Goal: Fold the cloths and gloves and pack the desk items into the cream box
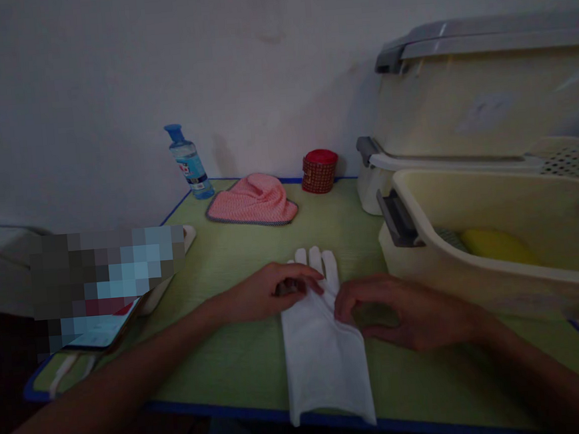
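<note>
1. Head view: my left hand [268, 291] is over the flat white fabric glove [326, 368], fingers loosely curled, thumb a little apart; whether they're pinching it, I can't tell.
2. My right hand [401, 308] arches half open, fingertips at the glove's right edge; I can't tell if they grip.
3. Beyond my left, a crumpled pink textured cloth [251, 203]; beside my right, an open cream plastic bin [424, 266].

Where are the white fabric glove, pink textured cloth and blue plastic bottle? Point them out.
White fabric glove [323, 356], head view: wide lower part.
Pink textured cloth [252, 202], head view: bunched middle.
Blue plastic bottle [192, 166], head view: front label.
</note>
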Demonstrator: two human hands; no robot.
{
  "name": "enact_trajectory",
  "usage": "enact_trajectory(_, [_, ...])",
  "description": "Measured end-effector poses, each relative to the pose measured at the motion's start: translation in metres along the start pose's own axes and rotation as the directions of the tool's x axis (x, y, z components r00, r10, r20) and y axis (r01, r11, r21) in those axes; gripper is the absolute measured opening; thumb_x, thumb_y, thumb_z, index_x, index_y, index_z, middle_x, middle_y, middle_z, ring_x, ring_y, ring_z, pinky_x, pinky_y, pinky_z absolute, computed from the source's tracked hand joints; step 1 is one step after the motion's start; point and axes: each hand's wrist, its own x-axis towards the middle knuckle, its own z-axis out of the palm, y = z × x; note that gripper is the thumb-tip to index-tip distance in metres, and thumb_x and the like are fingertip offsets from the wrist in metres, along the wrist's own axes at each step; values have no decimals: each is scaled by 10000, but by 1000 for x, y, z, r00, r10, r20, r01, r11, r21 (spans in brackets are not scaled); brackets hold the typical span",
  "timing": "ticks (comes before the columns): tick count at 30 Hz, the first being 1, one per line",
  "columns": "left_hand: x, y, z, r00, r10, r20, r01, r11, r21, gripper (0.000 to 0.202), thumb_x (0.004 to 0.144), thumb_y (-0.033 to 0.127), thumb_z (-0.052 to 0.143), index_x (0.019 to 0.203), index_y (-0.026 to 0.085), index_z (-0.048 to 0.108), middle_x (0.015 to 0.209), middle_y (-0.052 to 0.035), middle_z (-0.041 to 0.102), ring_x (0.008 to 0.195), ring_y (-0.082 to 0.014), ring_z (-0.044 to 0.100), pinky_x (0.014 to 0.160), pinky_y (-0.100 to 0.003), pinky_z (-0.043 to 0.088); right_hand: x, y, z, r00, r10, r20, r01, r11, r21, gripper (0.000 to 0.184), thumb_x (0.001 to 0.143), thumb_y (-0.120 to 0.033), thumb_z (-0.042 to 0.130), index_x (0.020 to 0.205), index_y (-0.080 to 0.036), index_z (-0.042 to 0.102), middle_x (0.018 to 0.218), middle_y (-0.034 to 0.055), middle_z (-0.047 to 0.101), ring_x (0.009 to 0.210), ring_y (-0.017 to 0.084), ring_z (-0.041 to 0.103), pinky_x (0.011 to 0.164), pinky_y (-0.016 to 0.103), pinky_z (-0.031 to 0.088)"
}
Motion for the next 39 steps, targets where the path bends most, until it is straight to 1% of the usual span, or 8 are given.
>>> enact_trajectory(3, [0, -1, 4, 996, 39, -76, -34, 997, 76, 334, 760, 131, 515, 1094, 140, 535, 953, -62, 623, 773, -123, 556, 703, -247, 446, 2, -3, 6, 988, 41, -149, -51, 997, -63, 160, 787, -70, 470, 852, -185, 560, 830, 20, 625, 778, 135, 582, 721, 262, 458])
enact_trajectory(6, [-2, 0, 6, 995, 63, -79, -51, 989, 142, 433, 716, 115, 539, 1144, 151, 481, 1028, -69, 574, 840, -136, 540, 776, -279, 448, 11, -5, 21, 941, 118, -318, -200, 951, -237, 70, 745, -176, 578, 784, -176, 520, 734, 23, 591, 656, 151, 547, 592, 262, 429])
enact_trajectory(12, [-3, 1, 8, 999, -2, -37, 7, 988, 155, 570, 718, 153, 576, 1241, 185, 351, 1061, -60, 535, 874, -150, 517, 799, -305, 444, 17, -11, 35, 939, 175, -297, -300, 839, -453, 119, 709, -224, 599, 781, -165, 524, 753, 50, 589, 660, 175, 545, 577, 270, 393])
enact_trajectory(20, [-7, 1, 13, 997, -49, -65, 62, 974, 217, 506, 703, 265, 650, 1133, 187, 395, 968, -36, 525, 845, -162, 514, 778, -309, 437, 9, -13, 31, 880, 318, -352, -455, 779, -431, 142, 749, -248, 531, 859, -159, 517, 775, 53, 607, 676, 192, 573, 592, 280, 366])
enact_trajectory(25, [-6, 5, 14, 982, 180, -62, -141, 905, 401, 259, 755, 240, 615, 971, 160, 497, 1029, -80, 542, 965, -189, 508, 866, -324, 403, 11, -11, 33, 864, 378, -334, -488, 793, -364, 48, 735, -126, 481, 737, -173, 490, 674, 22, 571, 598, 151, 537, 556, 254, 324])
enact_trajectory(29, [-4, 11, 16, 944, 325, 52, -307, 815, 491, 128, 816, 130, 501, 923, 146, 569, 1021, -84, 591, 982, -181, 517, 894, -315, 378, 10, -11, 27, 821, 412, -395, -538, 789, -296, 127, 726, -86, 449, 645, -184, 441, 546, -23, 474, 480, 105, 441, 492, 229, 276])
enact_trajectory(33, [-2, 15, 18, 925, 315, 212, -380, 752, 539, 329, 850, 104, 406, 1163, 100, 507, 1188, -109, 571, 1145, -210, 447, 985, -343, 315, 8, -8, 28, 843, 291, -453, -454, 836, -309, 121, 703, -78, 456, 641, -181, 448, 552, -21, 478, 474, 100, 431, 468, 218, 285])
enact_trajectory(39, [-3, 16, 17, 934, 228, 276, -353, 722, 595, 361, 856, 144, 407, 1205, 112, 492, 1242, -108, 538, 1177, -245, 418, 1013, -383, 291, 5, -6, 38, 880, -112, -462, -170, 833, -526, 128, 737, -66, 450, 726, -149, 547, 673, 39, 564, 583, 133, 500, 536, 243, 383])
